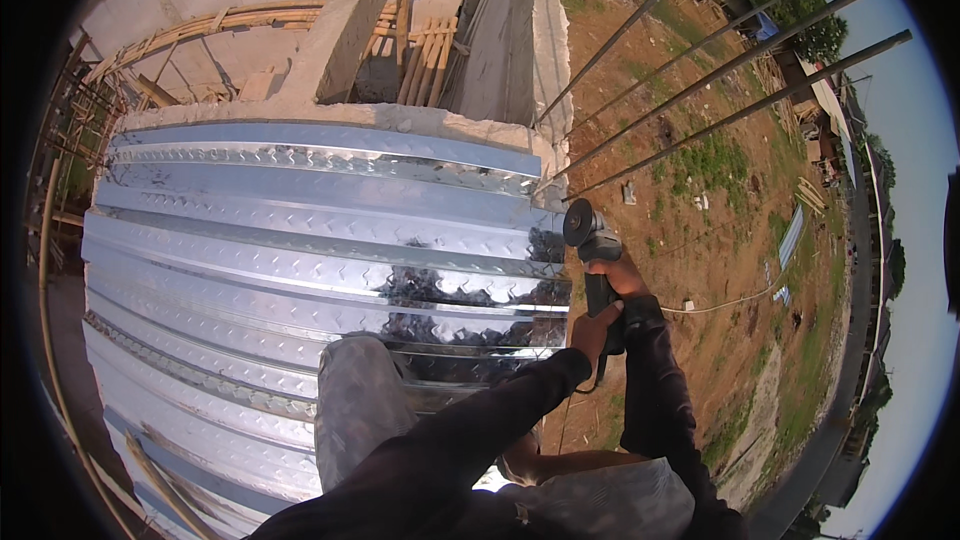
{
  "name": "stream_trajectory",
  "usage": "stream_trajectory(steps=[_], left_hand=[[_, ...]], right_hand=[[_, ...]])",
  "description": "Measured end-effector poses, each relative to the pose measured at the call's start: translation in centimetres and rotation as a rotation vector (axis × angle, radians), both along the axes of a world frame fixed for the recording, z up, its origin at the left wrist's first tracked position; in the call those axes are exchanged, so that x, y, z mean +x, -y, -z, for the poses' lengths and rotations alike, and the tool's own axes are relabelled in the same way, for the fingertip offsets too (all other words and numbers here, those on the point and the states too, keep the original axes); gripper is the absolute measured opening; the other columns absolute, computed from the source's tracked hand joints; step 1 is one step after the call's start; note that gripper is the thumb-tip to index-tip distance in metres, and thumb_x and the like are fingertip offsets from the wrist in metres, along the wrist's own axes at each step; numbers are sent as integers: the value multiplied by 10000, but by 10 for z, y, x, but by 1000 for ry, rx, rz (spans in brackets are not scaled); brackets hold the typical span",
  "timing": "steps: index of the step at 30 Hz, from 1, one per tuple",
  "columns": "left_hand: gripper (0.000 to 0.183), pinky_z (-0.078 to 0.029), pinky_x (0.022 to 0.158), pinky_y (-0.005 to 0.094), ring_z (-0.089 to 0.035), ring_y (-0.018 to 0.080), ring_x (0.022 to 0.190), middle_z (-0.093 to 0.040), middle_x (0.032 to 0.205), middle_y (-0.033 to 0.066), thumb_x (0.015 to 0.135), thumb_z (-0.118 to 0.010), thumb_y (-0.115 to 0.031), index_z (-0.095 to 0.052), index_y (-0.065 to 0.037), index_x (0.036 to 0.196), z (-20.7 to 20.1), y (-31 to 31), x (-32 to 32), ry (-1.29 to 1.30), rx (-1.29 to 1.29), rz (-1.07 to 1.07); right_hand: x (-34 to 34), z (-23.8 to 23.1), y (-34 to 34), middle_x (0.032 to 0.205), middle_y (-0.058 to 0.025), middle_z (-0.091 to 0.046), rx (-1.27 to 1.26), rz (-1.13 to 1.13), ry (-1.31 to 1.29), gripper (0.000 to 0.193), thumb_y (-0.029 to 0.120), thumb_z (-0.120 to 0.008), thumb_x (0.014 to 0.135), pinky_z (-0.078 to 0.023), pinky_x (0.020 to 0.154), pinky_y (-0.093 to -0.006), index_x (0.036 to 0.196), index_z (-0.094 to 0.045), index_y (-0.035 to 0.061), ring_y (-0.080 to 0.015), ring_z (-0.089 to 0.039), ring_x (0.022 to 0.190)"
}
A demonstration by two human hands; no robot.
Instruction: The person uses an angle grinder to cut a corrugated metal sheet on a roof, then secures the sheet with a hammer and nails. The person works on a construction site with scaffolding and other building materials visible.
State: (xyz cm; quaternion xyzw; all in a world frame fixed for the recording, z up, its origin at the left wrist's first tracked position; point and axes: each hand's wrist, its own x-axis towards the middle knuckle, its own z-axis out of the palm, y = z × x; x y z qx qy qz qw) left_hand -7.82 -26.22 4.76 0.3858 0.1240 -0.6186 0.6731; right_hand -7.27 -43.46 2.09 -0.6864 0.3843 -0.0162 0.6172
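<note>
Over the right edge of the shiny corrugated metal decking (250, 230), I hold an angle grinder (598, 292) with a dark body. Its round disc (578, 223) faces the far end, near the decking's far right corner. My right hand (622, 273) is closed around the grinder just behind its head. Lower on the body, my left hand (597, 329) grips the rear part. A dark power cord (600, 372) hangs from the grinder's back end. Whether the disc is spinning or touching the metal, I cannot tell.
Beyond the decking runs a concrete beam (420, 120) with bamboo poles (428, 62) in the opening behind it. Several steel bars (720, 62) jut out at the upper right. The right edge drops to brown ground (690, 340) below. My knee (362, 410) is on the decking.
</note>
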Motion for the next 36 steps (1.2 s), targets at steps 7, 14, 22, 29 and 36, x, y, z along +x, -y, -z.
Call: stream_trajectory(steps=[7, 14, 22, 29, 36], left_hand=[[468, -513, 606, 273, -618, 119, 696, -624, 848, 34, 803, -812, -368, -577, -62, 1068, -22, -66, -3, 238, -266, 555], [481, -516, 660, 291, -605, 115, 765, -617, 929, 37, 804, -823, -221, -557, -42, 1162, -20, -91, 12, 276, -269, 743], [438, -539, 729, 306, -613, 133, 797, -624, 953, 35, 828, -771, -134, -559, -40, 1200, -31, -113, 22, 47, -196, 713], [431, -556, 683, 310, -642, 148, 772, -636, 975, 62, 829, -757, -119, -547, -4, 1187, -27, -129, 29, 135, -233, 720], [589, -558, 801, 334, -644, 176, 972, -620, 1107, 73, 804, -782, -145, -489, -24, 1301, -27, -139, 30, 346, -269, 517]], right_hand=[[-59, -85, -69, 929, -130, -637, 222, 534, 157, 629, 42, -763, 736, -584, 564, -397, 1271, -432, 30, -269, -681, 669], [-71, -103, -96, 883, -139, -634, 33, 650, 344, 515, 72, -748, 770, -584, 532, -430, 1216, -494, 31, -285, -675, 631], [-70, -94, -117, 1004, -131, -628, -63, 604, 364, 615, 65, -739, 776, -597, 650, -424, 1314, -444, 50, -279, -686, 753], [-43, -124, -144, 1127, -83, -612, -6, 522, 354, 646, 55, -773, 760, -514, 868, -318, 1315, -443, 37, -184, -611, 994], [-12, -128, -164, 1159, -108, -605, -207, 263, 220, 849, 77, -822, 685, -518, 881, -346, 1396, -362, 19, -215, -610, 1027]])
